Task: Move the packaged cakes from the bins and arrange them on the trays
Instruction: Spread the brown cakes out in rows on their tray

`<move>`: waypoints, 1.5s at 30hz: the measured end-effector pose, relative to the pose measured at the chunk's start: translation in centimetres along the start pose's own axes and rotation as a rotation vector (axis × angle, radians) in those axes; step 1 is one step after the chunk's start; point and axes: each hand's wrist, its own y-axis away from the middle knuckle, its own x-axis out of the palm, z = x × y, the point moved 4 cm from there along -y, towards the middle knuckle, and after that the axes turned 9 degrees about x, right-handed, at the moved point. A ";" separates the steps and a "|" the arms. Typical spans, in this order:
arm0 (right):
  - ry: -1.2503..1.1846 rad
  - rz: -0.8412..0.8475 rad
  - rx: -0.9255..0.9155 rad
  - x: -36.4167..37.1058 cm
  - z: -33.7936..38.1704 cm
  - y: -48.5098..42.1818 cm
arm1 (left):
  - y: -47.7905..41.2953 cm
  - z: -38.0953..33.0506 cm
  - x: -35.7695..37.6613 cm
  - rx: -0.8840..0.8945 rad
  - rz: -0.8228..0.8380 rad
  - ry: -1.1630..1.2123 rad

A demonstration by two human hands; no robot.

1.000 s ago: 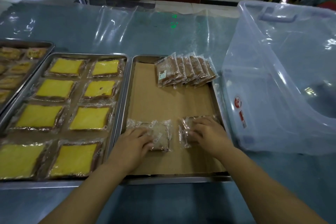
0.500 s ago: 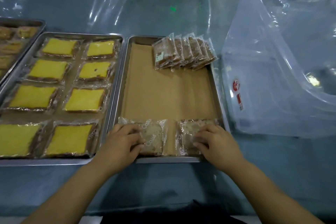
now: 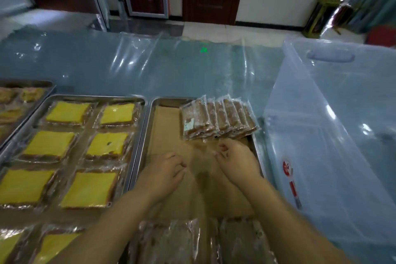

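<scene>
At the far left edge of the table one tray shows only partly, with brownish cakes in it. Beside it a second tray is filled with yellow cakes in clear wrap, in two columns. Next comes the paper-lined tray. Over its paper the left hand hovers, fingers loosely curled, holding nothing. The right hand is likewise empty, just before a row of wrapped cakes leaning at the far end. Two flat packets lie at the near end. A clear bin stands on the right.
</scene>
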 end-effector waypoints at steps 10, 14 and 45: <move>-0.076 -0.005 0.014 2.5 1.6 -6.9 | -9.9 3.7 1.8 -0.170 -0.013 -0.057; -0.268 0.019 0.069 3.3 1.0 -7.4 | -11.3 4.7 3.0 -0.191 0.119 -0.021; -0.599 -0.167 0.369 -2.3 -6.2 0.8 | 3.5 2.1 -0.6 -0.360 -0.083 -0.173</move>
